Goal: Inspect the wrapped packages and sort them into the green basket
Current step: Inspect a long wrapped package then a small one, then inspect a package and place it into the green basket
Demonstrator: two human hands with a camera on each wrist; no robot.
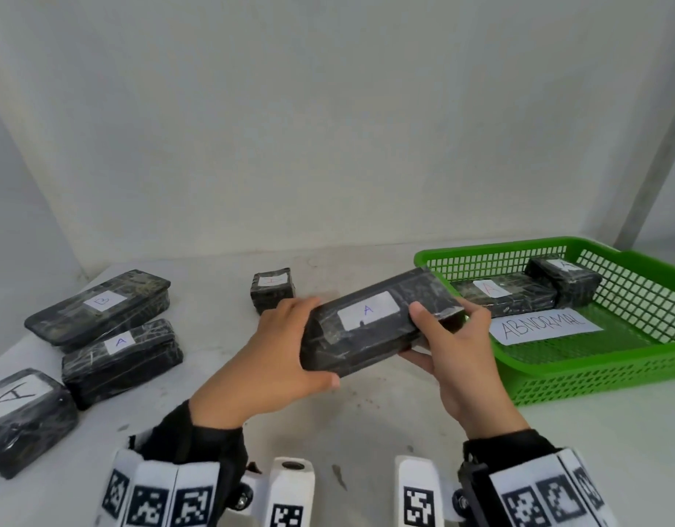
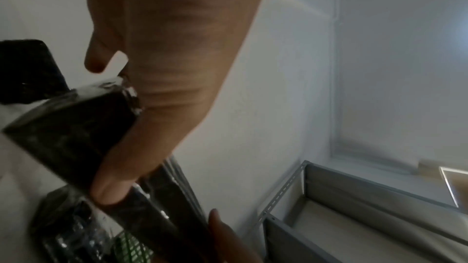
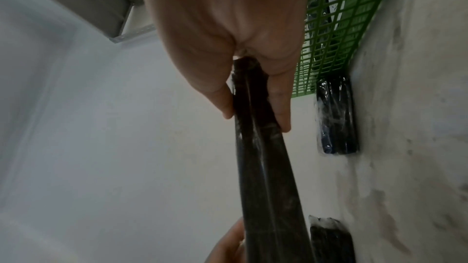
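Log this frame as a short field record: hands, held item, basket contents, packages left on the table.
left hand: grips held package's left end
right hand: grips its right end
held package: label A, lifted off the table
green basket: two packages, ABNORMAL sign
on table: five packages; labels A, A, B, one unreadable

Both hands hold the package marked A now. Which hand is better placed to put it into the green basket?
The right hand, probably. It grips the package at the end nearest the green basket, which lies on that side. The left hand holds the far end and would have to cross over.
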